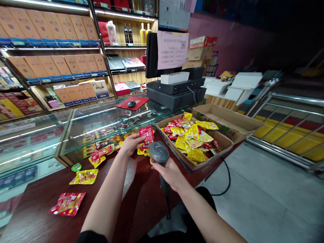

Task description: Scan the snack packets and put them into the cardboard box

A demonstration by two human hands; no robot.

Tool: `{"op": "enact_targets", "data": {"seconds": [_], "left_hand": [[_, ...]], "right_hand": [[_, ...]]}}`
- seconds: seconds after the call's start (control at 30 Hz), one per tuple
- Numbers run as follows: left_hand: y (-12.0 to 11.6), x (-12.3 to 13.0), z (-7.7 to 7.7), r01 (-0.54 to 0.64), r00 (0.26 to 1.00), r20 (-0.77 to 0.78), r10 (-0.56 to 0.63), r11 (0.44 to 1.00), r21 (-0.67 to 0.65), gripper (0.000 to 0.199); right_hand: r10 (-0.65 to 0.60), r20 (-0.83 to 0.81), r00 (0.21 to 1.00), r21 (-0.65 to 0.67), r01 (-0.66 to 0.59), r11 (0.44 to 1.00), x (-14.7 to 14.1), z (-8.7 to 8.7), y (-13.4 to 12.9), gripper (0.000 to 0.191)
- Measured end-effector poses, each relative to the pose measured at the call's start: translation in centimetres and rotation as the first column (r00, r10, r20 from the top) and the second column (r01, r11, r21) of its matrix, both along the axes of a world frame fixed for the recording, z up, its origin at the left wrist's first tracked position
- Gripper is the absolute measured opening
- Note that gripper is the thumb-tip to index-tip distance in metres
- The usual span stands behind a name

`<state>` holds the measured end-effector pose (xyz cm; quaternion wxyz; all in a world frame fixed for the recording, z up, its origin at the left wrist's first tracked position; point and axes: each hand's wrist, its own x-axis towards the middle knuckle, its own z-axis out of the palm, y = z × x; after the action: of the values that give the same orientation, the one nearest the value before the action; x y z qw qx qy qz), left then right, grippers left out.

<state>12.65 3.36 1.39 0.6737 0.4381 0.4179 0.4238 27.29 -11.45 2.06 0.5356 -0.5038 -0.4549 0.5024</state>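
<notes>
My left hand [131,143] pinches a small red snack packet [147,135] with pale print, held up over the table. Close beside it, my right hand [171,174] is wrapped round the handle of a dark grey barcode scanner [158,152], whose head is near the packet. Just right of the scanner, an open cardboard box [176,155] holds many yellow and red snack packets [192,133]. Left of my left arm lie a yellow packet [84,177], a red packet [68,204] and a small green round item [76,167].
A glass display counter [97,117] runs behind the dark red table [107,224]. On it stand a monitor [151,55] with a paper sign and a mouse [131,104] on a red pad. A cable [228,181] hangs at the right, before a metal railing [290,98].
</notes>
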Motion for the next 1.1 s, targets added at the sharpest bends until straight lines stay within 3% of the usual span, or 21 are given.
{"op": "enact_targets", "data": {"seconds": [0.07,0.13,0.27,0.4,0.57,0.8,0.97,1.1], "left_hand": [[-0.4,0.0,0.1,0.019,1.000,-0.001,-0.019,1.000,-0.011,0.036],[-0.9,0.2,0.2,0.039,0.999,-0.007,-0.039,0.999,-0.029,0.037],[-1.2,0.9,0.4,0.027,0.999,-0.038,-0.030,0.996,-0.084,0.034],[0.0,2.8,1.1,0.051,0.997,-0.054,-0.057,0.994,-0.098,0.034],[2.7,8.1,3.4,0.186,0.981,-0.040,-0.190,0.979,-0.080,0.031],[5.9,19.7,7.6,0.222,0.970,-0.090,-0.227,0.973,-0.059,0.024],[7.5,24.6,7.5,0.183,0.972,-0.149,-0.183,0.983,-0.014,0.033],[7.6,23.8,6.5,0.188,0.964,-0.190,-0.188,0.982,-0.015,0.039]], "right_hand": [[-0.088,0.039,0.995,0.061,0.086,0.994,0.9,0.6,1.4,0.021],[-0.104,-0.016,0.994,0.016,0.104,0.994,1.9,1.2,3.3,0.022],[0.003,-0.250,0.968,-0.185,-0.051,0.981,3.9,2.3,6.5,0.022],[0.068,-0.397,0.915,-0.263,-0.184,0.947,6.6,3.8,8.0,0.017],[0.042,-0.483,0.874,-0.330,-0.227,0.916,12.3,6.7,8.9,0.015],[-0.066,-0.486,0.872,-0.277,-0.082,0.957,21.7,9.5,11.3,0.013],[-0.205,-0.418,0.885,-0.290,0.084,0.953,26.1,9.5,11.7,0.011],[-0.197,-0.443,0.875,-0.284,0.072,0.956,26.2,8.6,11.1,0.018]]}}
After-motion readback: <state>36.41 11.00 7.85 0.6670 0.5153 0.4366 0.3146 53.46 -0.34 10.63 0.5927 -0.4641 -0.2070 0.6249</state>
